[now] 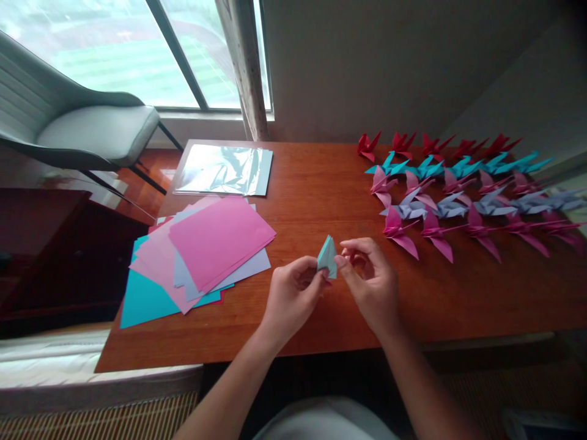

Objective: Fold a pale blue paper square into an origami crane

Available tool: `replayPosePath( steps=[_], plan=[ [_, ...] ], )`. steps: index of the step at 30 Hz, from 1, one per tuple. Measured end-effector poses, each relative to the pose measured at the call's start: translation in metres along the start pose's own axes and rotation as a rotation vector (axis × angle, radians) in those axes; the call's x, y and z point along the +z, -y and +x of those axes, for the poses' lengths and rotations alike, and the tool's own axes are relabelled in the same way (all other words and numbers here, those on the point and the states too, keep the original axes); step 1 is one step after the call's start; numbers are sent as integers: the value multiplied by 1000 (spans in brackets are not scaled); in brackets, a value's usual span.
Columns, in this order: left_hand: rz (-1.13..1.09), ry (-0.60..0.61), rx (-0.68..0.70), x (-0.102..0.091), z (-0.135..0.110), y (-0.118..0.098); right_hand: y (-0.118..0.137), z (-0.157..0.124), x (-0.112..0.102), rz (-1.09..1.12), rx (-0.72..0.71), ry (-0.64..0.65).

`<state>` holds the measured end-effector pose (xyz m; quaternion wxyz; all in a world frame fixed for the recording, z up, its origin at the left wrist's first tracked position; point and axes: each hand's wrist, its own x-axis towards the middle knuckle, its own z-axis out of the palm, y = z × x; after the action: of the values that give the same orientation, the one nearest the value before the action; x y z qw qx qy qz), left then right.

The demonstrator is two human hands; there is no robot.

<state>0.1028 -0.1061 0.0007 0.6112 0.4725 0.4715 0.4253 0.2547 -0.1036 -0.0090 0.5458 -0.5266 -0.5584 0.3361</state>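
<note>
A small folded piece of light teal paper (pixel 327 256) stands up between my two hands above the wooden table (pixel 321 183). My left hand (pixel 293 296) pinches its lower left side, fingers curled closed. My right hand (pixel 369 278) pinches its right edge with thumb and forefinger, the other fingers bent. Both hands hover near the table's front edge.
A loose stack of pink, lilac and teal paper sheets (pixel 202 256) lies at the left. A shiny plastic sleeve (pixel 224 170) sits behind it. Rows of folded paper cranes (pixel 458 189) in red, teal, pink and lilac fill the right side. A grey chair (pixel 87 131) stands by the window.
</note>
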Motion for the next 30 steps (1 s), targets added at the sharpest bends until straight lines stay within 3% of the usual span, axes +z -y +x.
replayPosePath(
  steps=[8, 16, 24, 30],
  plan=[
    [-3, 12, 1, 0, -3, 0, 7, 3, 1, -220, -144, 65],
    [-105, -1, -47, -2, -2, -3, 3, -1, 3, -550, -455, 30],
    [-144, 13, -68, -2, -2, -3, 5, -2, 3, -599, -522, 34],
    [-124, 10, -42, -1, -1, 0, 9, -1, 2, -420, -424, 32]
  ],
)
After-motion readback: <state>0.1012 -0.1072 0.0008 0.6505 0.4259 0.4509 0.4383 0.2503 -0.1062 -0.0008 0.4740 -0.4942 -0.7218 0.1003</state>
